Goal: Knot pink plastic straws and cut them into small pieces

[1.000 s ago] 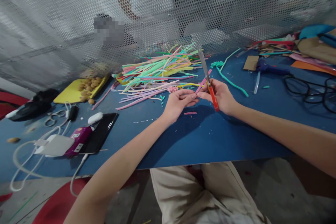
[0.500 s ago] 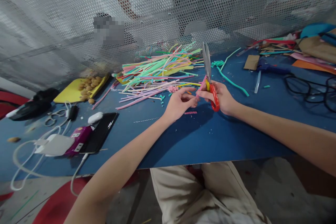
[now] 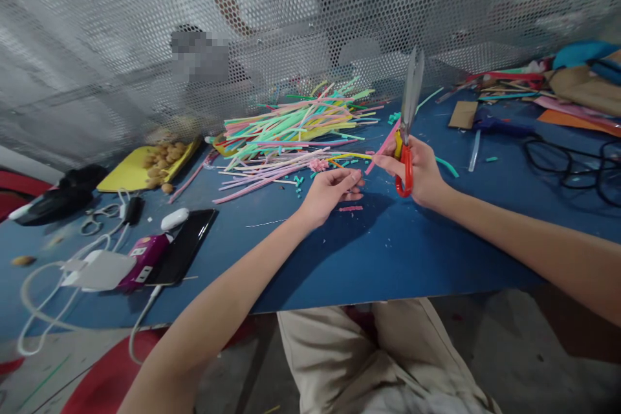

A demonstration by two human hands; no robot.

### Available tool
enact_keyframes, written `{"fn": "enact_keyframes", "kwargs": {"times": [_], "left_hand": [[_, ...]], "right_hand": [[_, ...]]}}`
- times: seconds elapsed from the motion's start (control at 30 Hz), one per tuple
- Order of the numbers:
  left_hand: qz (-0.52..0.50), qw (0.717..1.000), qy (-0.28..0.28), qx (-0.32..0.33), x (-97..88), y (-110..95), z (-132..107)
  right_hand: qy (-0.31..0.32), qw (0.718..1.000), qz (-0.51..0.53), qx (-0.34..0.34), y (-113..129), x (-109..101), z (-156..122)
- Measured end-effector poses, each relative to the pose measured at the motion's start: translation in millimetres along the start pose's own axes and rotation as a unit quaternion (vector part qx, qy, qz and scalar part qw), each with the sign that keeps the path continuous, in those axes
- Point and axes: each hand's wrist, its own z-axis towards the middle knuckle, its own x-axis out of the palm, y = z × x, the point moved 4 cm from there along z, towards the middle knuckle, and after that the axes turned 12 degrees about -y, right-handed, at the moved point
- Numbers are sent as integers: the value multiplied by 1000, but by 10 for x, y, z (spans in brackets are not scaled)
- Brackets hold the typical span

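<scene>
My right hand (image 3: 421, 171) grips red-handled scissors (image 3: 407, 123), blades up and nearly closed, together with a pink straw (image 3: 382, 147) slanting beside the blades. A little to the left, my left hand (image 3: 330, 189) hovers just above the blue table (image 3: 369, 252), fingers curled with the tips pinched together; whether anything small sits in them I cannot make out. A short pink straw piece (image 3: 351, 208) lies on the table under the hands. Behind them spreads a pile of coloured straws (image 3: 291, 132).
At the left lie a phone (image 3: 183, 246), a white charger with cable (image 3: 99, 268), a purple device (image 3: 145, 253), small scissors (image 3: 99, 218) and a yellow tray of nuts (image 3: 145, 165). Black cables (image 3: 577, 168) and craft scraps sit at the right. A perforated metal screen (image 3: 310, 19) backs the table.
My right hand has lifted the scissors and pink straw up and to the right, away from my left hand. The left hand stayed low, no longer touching the straw.
</scene>
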Motion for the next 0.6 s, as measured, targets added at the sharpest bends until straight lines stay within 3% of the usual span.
{"fn": "enact_keyframes", "kwargs": {"times": [0.2,0.6], "left_hand": [[-6,1000,21,-15,30,-38,-45],[23,999,33,-9,65,-65,-85]], "right_hand": [[37,999,-26,9,-8,53,-40],[42,999,13,14,-18,68,-42]]}}
